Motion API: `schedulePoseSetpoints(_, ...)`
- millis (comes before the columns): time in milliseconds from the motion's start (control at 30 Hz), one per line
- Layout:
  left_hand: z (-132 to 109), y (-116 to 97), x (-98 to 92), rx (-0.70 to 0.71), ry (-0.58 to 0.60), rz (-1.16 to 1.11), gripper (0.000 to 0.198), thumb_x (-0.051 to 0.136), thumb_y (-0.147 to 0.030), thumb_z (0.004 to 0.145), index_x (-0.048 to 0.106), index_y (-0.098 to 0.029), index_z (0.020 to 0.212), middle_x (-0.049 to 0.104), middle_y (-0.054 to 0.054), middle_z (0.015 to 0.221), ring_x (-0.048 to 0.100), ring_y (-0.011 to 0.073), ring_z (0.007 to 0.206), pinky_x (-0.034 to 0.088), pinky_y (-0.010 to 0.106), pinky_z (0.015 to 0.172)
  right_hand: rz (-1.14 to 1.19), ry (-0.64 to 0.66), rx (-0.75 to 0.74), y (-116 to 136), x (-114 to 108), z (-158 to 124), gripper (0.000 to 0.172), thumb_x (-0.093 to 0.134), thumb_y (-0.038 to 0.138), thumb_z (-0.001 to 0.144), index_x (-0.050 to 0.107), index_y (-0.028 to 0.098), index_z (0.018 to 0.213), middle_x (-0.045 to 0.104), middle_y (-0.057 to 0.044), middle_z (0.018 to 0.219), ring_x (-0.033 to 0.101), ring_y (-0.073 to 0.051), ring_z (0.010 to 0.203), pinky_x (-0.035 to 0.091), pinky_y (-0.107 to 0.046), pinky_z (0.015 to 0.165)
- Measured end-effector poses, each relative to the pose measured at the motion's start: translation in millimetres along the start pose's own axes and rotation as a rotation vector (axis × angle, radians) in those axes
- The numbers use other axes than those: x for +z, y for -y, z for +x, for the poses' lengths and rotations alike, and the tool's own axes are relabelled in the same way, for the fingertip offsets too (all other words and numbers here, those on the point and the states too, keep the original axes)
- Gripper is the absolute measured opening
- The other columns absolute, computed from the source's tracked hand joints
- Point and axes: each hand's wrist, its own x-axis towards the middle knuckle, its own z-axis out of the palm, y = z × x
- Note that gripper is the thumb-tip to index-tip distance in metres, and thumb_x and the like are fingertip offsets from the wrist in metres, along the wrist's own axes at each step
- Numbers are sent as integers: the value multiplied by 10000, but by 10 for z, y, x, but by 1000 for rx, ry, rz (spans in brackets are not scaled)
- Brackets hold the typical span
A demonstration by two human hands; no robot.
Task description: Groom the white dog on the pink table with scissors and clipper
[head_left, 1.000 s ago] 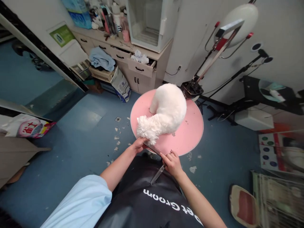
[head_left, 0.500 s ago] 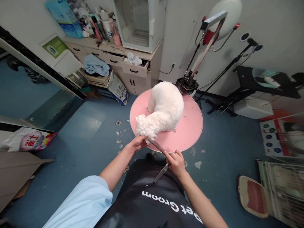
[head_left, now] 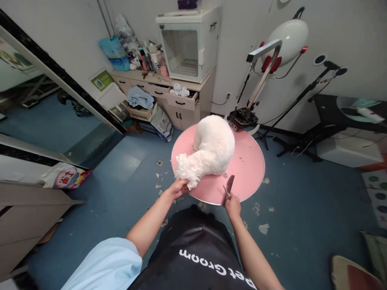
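Note:
A fluffy white dog (head_left: 215, 143) is on the round pink grooming table (head_left: 249, 161), its body curved and its head turned toward me at the near left edge. My left hand (head_left: 178, 188) is closed on the fur at the dog's muzzle, the fingertips partly hidden by it. Over the table's near right edge, my right hand (head_left: 233, 206) grips a flat dark comb (head_left: 230, 183) that points away from me. A thin shiny tool (head_left: 226, 191), which looks like scissors, sticks out from the same hand. Neither tool touches the dog.
A grooming arm (head_left: 266, 50) and white dryer (head_left: 287, 38) stand behind the table. Beyond it, a cabinet (head_left: 189, 108) with open drawers bears a glass-fronted box (head_left: 184, 50) and bottles. Fur clippings (head_left: 263, 228) lie on the blue floor (head_left: 290, 213).
My right hand has moved right, taking the comb from beside the dog's head out over the table's edge, and the tools have turned. My left hand stays at the muzzle. The view has tilted up.

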Motion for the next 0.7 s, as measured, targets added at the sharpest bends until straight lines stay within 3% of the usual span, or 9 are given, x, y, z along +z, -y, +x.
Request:
schedulePoseSetpoints(67, -4, 13, 14, 6, 4, 13, 255, 752, -117, 707, 666, -115, 946, 715, 59, 735, 660, 158, 584, 545, 257, 564, 247, 138, 59, 296, 150, -164, 349, 491, 501, 854, 675, 210, 791, 547, -12, 579, 479, -160, 512, 365, -274, 515)
schedulePoseSetpoints(133, 6, 26, 16, 21, 15, 12, 270, 754, -115, 693, 665, -121, 948, 716, 51, 770, 661, 158, 604, 547, 263, 566, 599, 382, 163, 683, 374, -383, 425, 562, 616, 791, 664, 204, 789, 484, 21, 534, 434, -147, 483, 362, -278, 500)
schedulePoseSetpoints(233, 41, 23, -12, 38, 68, 8, 342, 798, -134, 640, 662, -133, 954, 715, 42, 815, 664, 165, 654, 551, 275, 597, 1000, 501, 322, 1227, 668, -623, 442, 705, 632, 669, 587, 207, 697, 365, 90, 490, 312, -87, 444, 364, -263, 520)
schedulePoseSetpoints(333, 90, 6, -79, 32, 162, 22, 442, 868, -185, 567, 666, -129, 956, 711, 46, 815, 656, 173, 680, 539, 276, 634, 1158, 421, 425, 1531, 802, -701, 421, 801, 530, 588, 544, 204, 656, 375, 101, 501, 281, -66, 455, 343, -250, 520)
schedulePoseSetpoints(500, 110, 68, -313, 39, 289, 14, 519, 899, -414, 572, 687, -152, 968, 722, 64, 903, 667, 197, 807, 530, 294, 745, 1263, 151, 526, 1685, 959, -817, 370, 784, 413, 591, 477, 208, 622, 372, 100, 525, 267, -55, 464, 248, -233, 482)
schedulePoseSetpoints(600, 77, 81, -476, 28, 396, 193, 502, 890, -460, 565, 720, -132, 905, 732, 89, 865, 672, 237, 842, 521, 316, 762, 1249, 10, 554, 1784, 1148, -900, 339, 736, 396, 598, 448, 217, 612, 375, 94, 512, 282, -64, 467, 214, -236, 468)
schedulePoseSetpoints(700, 57, 32, -529, 76, 343, 405, 362, 879, -379, 570, 729, -119, 773, 727, 74, 775, 661, 233, 796, 508, 311, 756, 1166, -83, 565, 1860, 1307, -924, 306, 692, 409, 599, 452, 221, 625, 407, 87, 518, 327, -73, 477, 241, -233, 470)
